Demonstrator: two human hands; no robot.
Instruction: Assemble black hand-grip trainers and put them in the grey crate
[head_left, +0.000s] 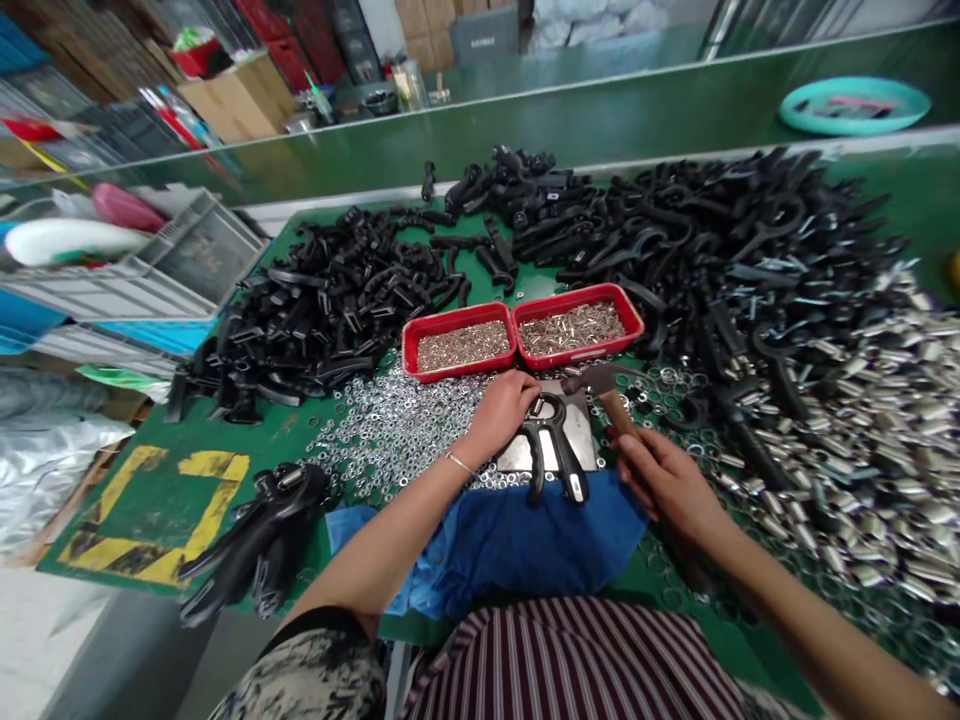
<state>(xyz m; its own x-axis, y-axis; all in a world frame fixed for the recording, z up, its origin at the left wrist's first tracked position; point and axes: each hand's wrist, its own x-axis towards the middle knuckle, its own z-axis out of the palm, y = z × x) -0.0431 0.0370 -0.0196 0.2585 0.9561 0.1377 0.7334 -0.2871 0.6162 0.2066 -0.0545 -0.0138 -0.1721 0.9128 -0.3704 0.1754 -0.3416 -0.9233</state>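
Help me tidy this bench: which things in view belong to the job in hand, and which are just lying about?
Belong, it seems:
black grip, at the left hand
hammer, in the right hand
metal plate, under the grip
likely supplies: red trays, small rings, black handles, silver cylinders

Probably just lying about:
turquoise dish
cardboard box
grey crate

Single head-worn view, looking forward and down past the striped garment [570, 660] at the bottom edge. Left hand [504, 408] fingertips sit near frame centre; right hand [667, 482] fingers lower, to their right. Mid-range, wide: both forearms [405, 535] fit, bench [163, 508] spreads well past the fingers either side. Carton [238, 95] far beyond them, floor [34, 650] far left. Slight tilt, bench's far edge climbing rightward.
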